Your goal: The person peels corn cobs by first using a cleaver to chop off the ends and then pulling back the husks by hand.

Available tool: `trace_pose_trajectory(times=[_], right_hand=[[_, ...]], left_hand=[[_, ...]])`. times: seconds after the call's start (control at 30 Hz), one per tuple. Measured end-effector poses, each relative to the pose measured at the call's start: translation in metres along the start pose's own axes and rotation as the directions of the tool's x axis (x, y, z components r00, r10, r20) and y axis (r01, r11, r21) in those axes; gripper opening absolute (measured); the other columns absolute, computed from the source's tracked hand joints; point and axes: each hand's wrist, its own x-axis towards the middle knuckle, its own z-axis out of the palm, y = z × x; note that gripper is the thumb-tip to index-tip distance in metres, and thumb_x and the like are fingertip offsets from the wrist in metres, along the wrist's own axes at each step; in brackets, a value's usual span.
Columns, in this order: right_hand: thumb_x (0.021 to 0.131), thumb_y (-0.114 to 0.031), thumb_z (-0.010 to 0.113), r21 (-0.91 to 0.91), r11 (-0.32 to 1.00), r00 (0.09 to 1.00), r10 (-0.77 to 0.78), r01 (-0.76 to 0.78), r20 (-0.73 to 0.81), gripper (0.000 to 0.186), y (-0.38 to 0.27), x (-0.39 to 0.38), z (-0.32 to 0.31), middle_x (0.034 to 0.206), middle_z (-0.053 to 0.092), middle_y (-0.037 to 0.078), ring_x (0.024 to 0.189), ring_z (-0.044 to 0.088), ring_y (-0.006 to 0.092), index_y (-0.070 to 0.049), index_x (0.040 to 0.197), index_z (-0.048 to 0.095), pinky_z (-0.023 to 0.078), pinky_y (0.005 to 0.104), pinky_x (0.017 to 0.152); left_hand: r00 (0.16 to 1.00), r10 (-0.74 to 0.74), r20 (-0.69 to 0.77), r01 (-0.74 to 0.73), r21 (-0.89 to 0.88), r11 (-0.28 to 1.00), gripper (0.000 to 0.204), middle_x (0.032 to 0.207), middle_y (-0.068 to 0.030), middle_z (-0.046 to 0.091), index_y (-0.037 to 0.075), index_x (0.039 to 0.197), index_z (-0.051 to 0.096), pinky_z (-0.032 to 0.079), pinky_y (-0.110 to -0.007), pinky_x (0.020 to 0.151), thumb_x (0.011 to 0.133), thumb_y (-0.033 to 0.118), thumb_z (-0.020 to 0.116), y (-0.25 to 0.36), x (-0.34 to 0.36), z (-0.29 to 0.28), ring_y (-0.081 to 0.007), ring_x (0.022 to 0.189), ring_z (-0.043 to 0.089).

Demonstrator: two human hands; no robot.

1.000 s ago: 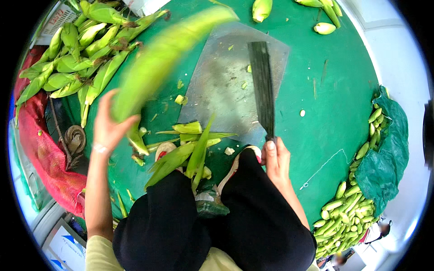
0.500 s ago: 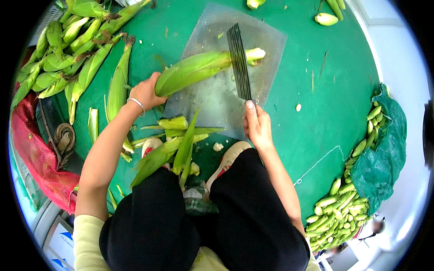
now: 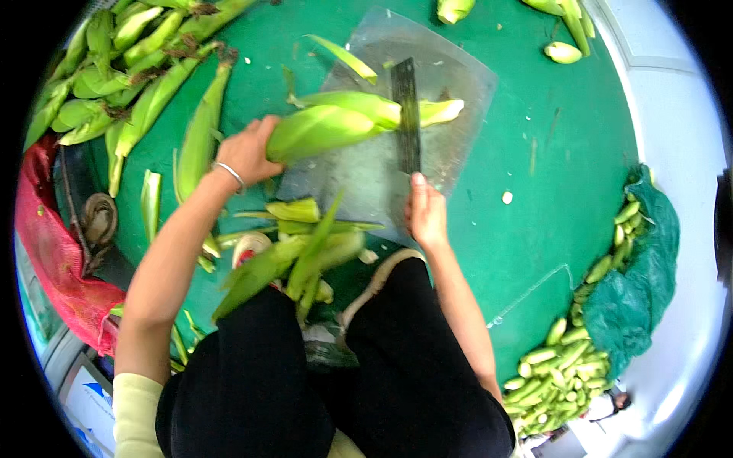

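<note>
My left hand (image 3: 253,155), with a silver bangle at the wrist, grips an ear of corn (image 3: 328,128) in its green husk by the end nearest me. The ear lies over a translucent cutting board (image 3: 363,179). My right hand (image 3: 426,216) is closed round the handle of a broad, dark cleaver (image 3: 408,114). Its blade crosses the ear near the pale stalk end (image 3: 441,111); whether it has cut in cannot be told. A strip of husk (image 3: 343,58) is at the board's far left edge, beyond the ear.
Unhusked corn (image 3: 99,69) is heaped at the far left, above a red mesh sack (image 3: 57,252). Cut husk pieces (image 3: 298,252) lie between my feet. At the right, many trimmed ears (image 3: 561,374) spill beside a green sack (image 3: 637,278). Green floor (image 3: 527,229) surrounds the board.
The cleaver's blade has come down and tilts less. A strip of husk has come away on the ear's far side. The view has shifted slightly.
</note>
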Motion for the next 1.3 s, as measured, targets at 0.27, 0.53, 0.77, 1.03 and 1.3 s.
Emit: trace_pose_trajectory(times=[0.27,0.53,0.77,1.03,1.3], right_hand=[[0.088,-0.059,0.039,0.177,0.719,0.718,0.574,-0.672,0.393,0.058,-0.045,-0.021,-0.020,0.052,0.043,0.002,0.036,0.040,0.0115,-0.006,0.067,0.045,0.033,0.0265,0.033],[0.090,-0.055,0.040,0.153,0.750,0.752,0.581,-0.643,0.313,0.057,-0.047,-0.036,-0.023,0.052,0.045,0.003,0.038,0.043,0.0117,-0.002,0.070,0.048,0.035,0.0269,0.035],[0.092,-0.044,0.043,-0.076,0.904,0.755,0.396,-0.421,0.522,0.051,-0.070,-0.099,-0.043,0.066,0.054,0.021,0.064,0.056,0.0278,0.003,0.079,0.055,0.043,0.0435,0.062],[0.092,-0.043,0.042,-0.180,0.908,0.925,0.378,-0.379,-0.040,0.052,-0.036,-0.007,-0.066,0.066,0.057,0.026,0.064,0.056,0.0433,0.005,0.076,0.055,0.043,0.0443,0.058],[0.087,-0.053,0.045,-0.272,0.952,0.656,0.297,-0.143,0.694,0.057,-0.073,-0.118,-0.006,0.071,0.059,0.027,0.068,0.059,0.0454,0.004,0.083,0.053,0.047,0.0505,0.064]], left_hand=[[0.637,0.076,0.767,0.719,-0.627,0.300,0.057,0.063,-0.0103,0.055,0.011,0.109,0.051,0.038,-0.021,0.037,0.081,0.060,0.051,-0.024,-0.023,-0.015,-0.0123,0.043,0.047],[0.470,0.239,0.850,0.863,-0.385,-0.329,0.073,0.058,-0.0115,0.048,0.008,0.111,0.050,0.029,-0.021,0.029,0.083,0.071,0.028,-0.050,-0.107,-0.036,-0.0113,0.033,0.036],[0.755,-0.010,0.656,0.620,-0.718,-0.316,0.069,0.061,-0.0119,0.049,0.010,0.110,0.050,0.029,-0.022,0.028,0.083,0.070,0.031,-0.092,-0.155,-0.117,-0.0132,0.033,0.037],[0.899,-0.304,0.316,0.378,-0.910,0.172,0.061,0.068,-0.0084,0.051,0.005,0.112,0.047,0.036,-0.018,0.032,0.085,0.059,0.045,-0.098,-0.171,-0.185,-0.0107,0.039,0.044],[0.921,-0.240,0.305,0.388,-0.761,0.520,0.064,0.087,-0.0068,0.054,0.003,0.125,0.041,0.045,-0.021,0.043,0.081,0.046,0.059,-0.022,-0.066,-0.147,-0.0113,0.063,0.055]])
